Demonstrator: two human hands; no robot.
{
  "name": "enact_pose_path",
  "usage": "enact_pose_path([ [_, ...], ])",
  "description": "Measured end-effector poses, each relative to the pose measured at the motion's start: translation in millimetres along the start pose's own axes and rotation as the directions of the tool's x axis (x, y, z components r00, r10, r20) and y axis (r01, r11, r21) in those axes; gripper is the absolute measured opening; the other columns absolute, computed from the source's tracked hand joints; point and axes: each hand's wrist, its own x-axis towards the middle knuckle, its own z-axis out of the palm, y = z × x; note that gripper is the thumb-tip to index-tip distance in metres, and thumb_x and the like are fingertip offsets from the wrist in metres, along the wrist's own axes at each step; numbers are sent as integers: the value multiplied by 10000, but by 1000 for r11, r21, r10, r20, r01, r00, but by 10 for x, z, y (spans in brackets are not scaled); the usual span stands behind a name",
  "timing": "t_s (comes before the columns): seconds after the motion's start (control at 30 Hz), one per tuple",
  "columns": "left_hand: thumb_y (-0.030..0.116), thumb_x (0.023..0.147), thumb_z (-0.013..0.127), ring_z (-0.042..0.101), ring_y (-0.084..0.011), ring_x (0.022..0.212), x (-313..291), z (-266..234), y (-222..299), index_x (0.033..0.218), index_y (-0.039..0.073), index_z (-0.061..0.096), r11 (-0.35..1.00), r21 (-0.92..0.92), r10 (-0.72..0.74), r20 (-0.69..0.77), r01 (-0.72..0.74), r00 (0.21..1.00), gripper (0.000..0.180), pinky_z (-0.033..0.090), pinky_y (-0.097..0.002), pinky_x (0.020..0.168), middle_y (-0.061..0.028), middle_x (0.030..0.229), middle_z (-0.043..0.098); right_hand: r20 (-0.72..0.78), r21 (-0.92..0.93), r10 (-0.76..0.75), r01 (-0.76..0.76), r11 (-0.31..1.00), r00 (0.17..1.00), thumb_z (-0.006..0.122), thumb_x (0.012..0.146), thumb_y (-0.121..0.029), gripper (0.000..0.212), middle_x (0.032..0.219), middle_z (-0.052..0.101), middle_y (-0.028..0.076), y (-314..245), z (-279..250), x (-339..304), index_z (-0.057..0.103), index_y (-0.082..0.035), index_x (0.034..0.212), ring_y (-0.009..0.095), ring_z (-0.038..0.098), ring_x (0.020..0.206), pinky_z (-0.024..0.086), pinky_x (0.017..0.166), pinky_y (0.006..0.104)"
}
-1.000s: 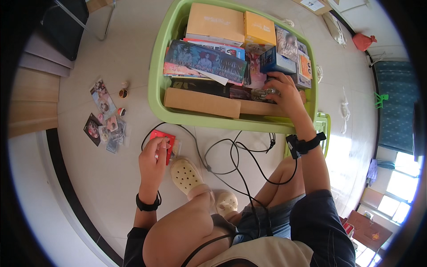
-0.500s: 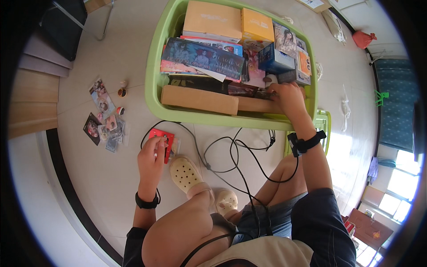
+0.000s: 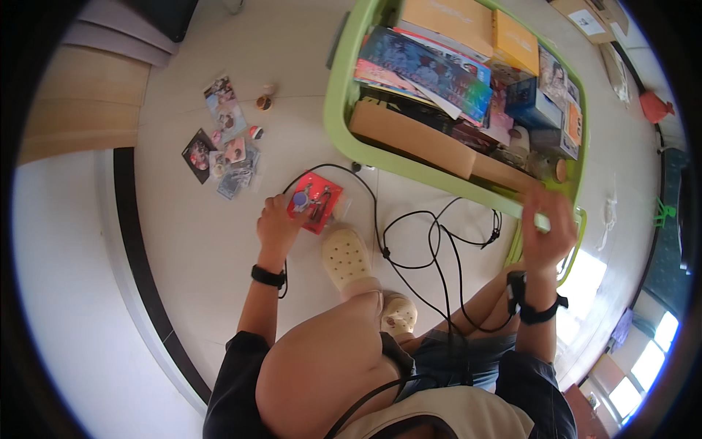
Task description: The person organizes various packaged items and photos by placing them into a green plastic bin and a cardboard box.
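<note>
My left hand (image 3: pixel 281 225) is low over a red flat packet (image 3: pixel 319 203) on the floor, fingers apart. A small round purple piece (image 3: pixel 300 200) lies on the packet by its fingertips. In front of the green bin (image 3: pixel 439 181), near its right corner, my right hand (image 3: pixel 548 228) is raised and blurred, with fingers curled. Something small and whitish (image 3: pixel 541 222) shows between them, too smeared to name. In the bin lie cardboard boxes (image 3: pixel 447 25), a yellow box (image 3: pixel 514 40), a blue box (image 3: pixel 534 104), printed sheets (image 3: pixel 424 67) and a corked glass jar (image 3: pixel 545 166).
Photo cards (image 3: pixel 225 106) and small trinkets (image 3: pixel 263 102) are scattered on the floor at left. Black cables (image 3: pixel 386 252) loop between my clogs (image 3: pixel 346 256) and the bin. A green lid (image 3: pixel 567 271) leans beneath the bin's right corner.
My right hand has come out of the bin toward me, fingers curled. My left hand has loosened its pinch, and the purple piece now shows on the red packet. The view has shifted left.
</note>
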Motion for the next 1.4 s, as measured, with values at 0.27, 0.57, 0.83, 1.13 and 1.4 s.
enact_pose_path([
  [0.27, 467, 765, 802, 543, -313, 1102, -5, 271, 109, 1205, 138, 603, 999, -38, -30, -237, 22, 971, 584, 460, -457, 912, -90, 1170, 529, 219, 94, -246, 230, 969, 944, 792, 735, -46, 153, 685, 618, 23, -585, 654, -63, 707, -90, 855, 209, 595, 607, 478, 571, 340],
  [0.57, 306, 813, 775, 539, -302, 1117, 26, 144, 63, 1164, 142, 636, 998, -37, 36, -229, -46, 973, 412, 427, -460, 926, -90, 1168, 539, 558, -163, -393, 561, 812, 731, 532, 972, -173, 393, 1358, 565, 181, -414, 2443, -640, 566, -51, 1344, 315, 554, 1246, 474, 1040, 401],
  [0.83, 205, 885, 681, 532, -317, 1197, -132, 31, -164, 1195, 113, 611, 995, -96, 6, -326, -40, 945, 331, 415, -464, 971, -101, 1279, 545, 737, 14, -102, 136, 991, 668, 595, 930, -213, 432, 1140, 651, 180, -475, 2566, -663, 561, -59, 1332, 307, 643, 1033, 538, 870, 421],
  [1.13, 124, 910, 627, 544, -327, 1196, -13, 44, -7, 1201, 105, 583, 959, -234, 69, -361, -162, 930, 294, 423, -463, 962, -100, 1277, 563, 878, 467, -139, -752, 465, 459, 742, 871, -161, 420, 862, 616, 45, -399, 148, 151, 582, -78, 1250, 117, 594, 766, 491, 679, 278],
  [1.4, 98, 909, 617, 543, -327, 1205, 2, -29, 86, 1194, 92, 584, 958, -243, 71, -316, -153, 946, 287, 431, -466, 967, -111, 1274, 573, 543, 361, 358, -596, 717, 760, 795, 767, -62, 425, 885, 689, 63, 563, 187, 627, 627, -16, 1155, 125, 652, 731, 548, 688, 279],
])
